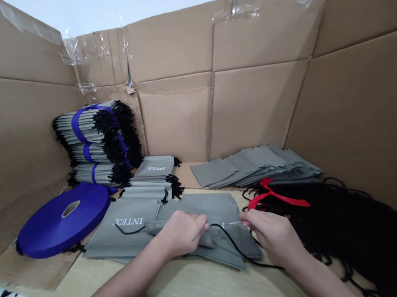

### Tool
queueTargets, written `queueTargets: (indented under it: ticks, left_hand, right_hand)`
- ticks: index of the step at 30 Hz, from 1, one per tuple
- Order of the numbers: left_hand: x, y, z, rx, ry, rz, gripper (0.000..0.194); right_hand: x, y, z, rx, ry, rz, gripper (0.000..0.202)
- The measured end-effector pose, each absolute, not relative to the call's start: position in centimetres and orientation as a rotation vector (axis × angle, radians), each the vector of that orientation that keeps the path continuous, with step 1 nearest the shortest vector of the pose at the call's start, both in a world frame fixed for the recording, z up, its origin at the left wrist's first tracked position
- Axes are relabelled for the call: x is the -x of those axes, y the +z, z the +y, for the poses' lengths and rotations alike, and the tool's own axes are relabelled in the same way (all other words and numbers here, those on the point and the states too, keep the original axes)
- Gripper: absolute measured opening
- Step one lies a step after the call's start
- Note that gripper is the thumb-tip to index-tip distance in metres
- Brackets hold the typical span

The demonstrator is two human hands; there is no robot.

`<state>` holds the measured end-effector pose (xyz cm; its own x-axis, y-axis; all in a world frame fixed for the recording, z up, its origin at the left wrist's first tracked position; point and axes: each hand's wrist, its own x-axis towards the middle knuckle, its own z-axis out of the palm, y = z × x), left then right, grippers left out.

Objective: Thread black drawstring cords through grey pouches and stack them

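Corded bags (98, 150) stand bundled, plain bags (254, 166) remain; left hand (185, 232) grips a seemingly part-threaded bag (154, 227), right hand (272, 231) a thin rod (233, 223).

PASS: front tabletop (194, 292) | BLOCK: blue roll (52, 222) left, black cords (361, 223) right

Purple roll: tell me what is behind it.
Behind the purple roll stands a stack of gray bundles strapped with purple bands. The roll hides whatever lies low against its far edge.
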<state>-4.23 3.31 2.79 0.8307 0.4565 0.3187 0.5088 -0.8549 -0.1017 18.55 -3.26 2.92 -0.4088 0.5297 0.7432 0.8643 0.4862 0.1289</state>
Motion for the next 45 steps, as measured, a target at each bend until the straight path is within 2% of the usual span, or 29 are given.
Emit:
queueTargets:
  ticks: [11, 26, 31, 36, 40, 45]
  left_hand:
    - [4.1, 2.6, 2.9, 2.802, -0.416, -0.841, 0.023]
    - [2.6, 2.2, 1.6, 2.814, -0.434, -0.768, 0.022]
    - [3.8, 3.3, 2.4, 2.81, -0.568, -0.88, 0.029]
    - [7.8, 3.8, 5.4, 2.741, -0.777, -1.219, 0.026]
    - [10.1, 3.7, 7.5, 2.922, -1.067, -1.483, 0.029]
    - [10.2, 3.5, 7.8, 3.275, -1.256, -1.496, 0.022]
  right_hand:
    - [-17.0, 1.4, -3.0, 1.248, -0.516, -2.024, 0.027]
    - [-14.7, 0.3, -3.1, 1.25, -0.525, -2.109, 0.029]
    - [-16.9, 0.9, -2.7, 1.376, -0.477, -2.002, 0.025]
    - [-20.0, 1.8, -2.1, 1.507, -0.477, -1.856, 0.026]
    - [-21.9, 2.3, -1.7, 1.602, -0.535, -1.752, 0.031]
    - [-22.5, 1.8, -1.1, 1.658, -0.472, -1.728, 0.03]
